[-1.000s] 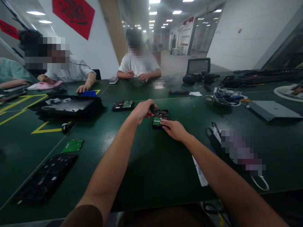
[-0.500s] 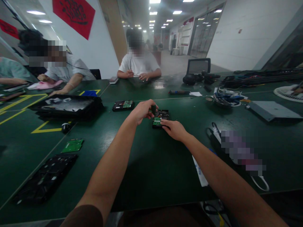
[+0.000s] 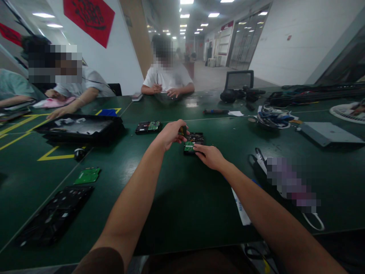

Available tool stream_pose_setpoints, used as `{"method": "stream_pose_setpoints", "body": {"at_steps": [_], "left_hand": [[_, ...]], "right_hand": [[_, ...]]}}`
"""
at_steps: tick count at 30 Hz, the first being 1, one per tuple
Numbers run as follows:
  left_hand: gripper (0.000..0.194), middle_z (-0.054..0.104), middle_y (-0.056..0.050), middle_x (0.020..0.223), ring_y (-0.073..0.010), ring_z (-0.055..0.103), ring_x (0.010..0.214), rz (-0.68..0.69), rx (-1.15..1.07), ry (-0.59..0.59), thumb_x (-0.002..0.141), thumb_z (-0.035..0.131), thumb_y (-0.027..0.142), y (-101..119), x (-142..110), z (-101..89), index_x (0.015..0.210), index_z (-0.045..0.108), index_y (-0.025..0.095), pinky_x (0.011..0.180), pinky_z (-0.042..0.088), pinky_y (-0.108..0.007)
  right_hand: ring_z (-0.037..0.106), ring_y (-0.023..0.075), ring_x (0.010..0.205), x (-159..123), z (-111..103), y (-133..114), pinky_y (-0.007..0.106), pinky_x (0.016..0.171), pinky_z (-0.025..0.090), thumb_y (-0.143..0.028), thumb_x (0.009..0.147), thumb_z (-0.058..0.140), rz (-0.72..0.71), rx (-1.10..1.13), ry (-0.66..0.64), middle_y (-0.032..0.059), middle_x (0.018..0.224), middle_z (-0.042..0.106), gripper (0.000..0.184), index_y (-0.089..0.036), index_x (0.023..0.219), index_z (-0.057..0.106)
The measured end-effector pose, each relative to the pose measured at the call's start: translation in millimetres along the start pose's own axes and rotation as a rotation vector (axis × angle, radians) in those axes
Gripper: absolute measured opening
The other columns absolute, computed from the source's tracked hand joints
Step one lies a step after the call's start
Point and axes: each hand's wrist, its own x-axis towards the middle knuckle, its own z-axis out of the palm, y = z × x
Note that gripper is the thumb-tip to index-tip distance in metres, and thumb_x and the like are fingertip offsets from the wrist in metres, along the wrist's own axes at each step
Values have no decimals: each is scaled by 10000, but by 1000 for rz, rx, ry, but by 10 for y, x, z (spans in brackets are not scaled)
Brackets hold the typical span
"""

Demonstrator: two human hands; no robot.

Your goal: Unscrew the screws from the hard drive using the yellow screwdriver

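Green spreads across the worktop (image 3: pixel 182 198) in a white-walled room. The left grip (image 3: pixel 184 134) is closed around a small dark object (image 3: pixel 182 131) over the near drive (image 3: pixel 189 146); the right grip (image 3: pixel 195 148) touches that drive, whether clamped I can't tell. Two drives, counting the far drive (image 3: pixel 148 128); one loose green board (image 3: pixel 88 176).

We see the co-worker's hand (image 3: pixel 59 111) moved from the blue piece (image 3: pixel 109 113) to the black tray's (image 3: pixel 74 137) far left corner; yellow now shows on the dark handle (image 3: pixel 182 131) in our left hand (image 3: pixel 172 134).
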Motion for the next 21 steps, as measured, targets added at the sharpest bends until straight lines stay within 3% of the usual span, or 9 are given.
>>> {"method": "stream_pose_setpoints", "body": {"at_steps": [8,14,21], "left_hand": [[305,718,-95,893,-126,585,562,71,123,38,824,562,399,14,-6,0,866,726,146,506,409,-259],[265,744,-113,947,-145,620,568,17,27,-13,842,565,381,0,-5,23,935,682,163,508,421,-274],[254,697,-81,809,-118,576,551,112,149,26,845,562,342,-5,-5,11,865,725,148,508,387,-258]], "right_hand": [[665,254,1244,4,-30,-22,421,1058,546,-352,1021,542,9,-16,-24,-5,1474,612,359,-304,1355,662],[659,262,1254,7,-26,-20,441,1069,538,-349,1021,538,11,-24,-29,-15,1492,593,355,-310,1350,667],[662,253,1249,8,-1,-2,425,1064,540,-361,1020,541,-3,-9,-10,-9,1476,609,360,-308,1353,665]]}}
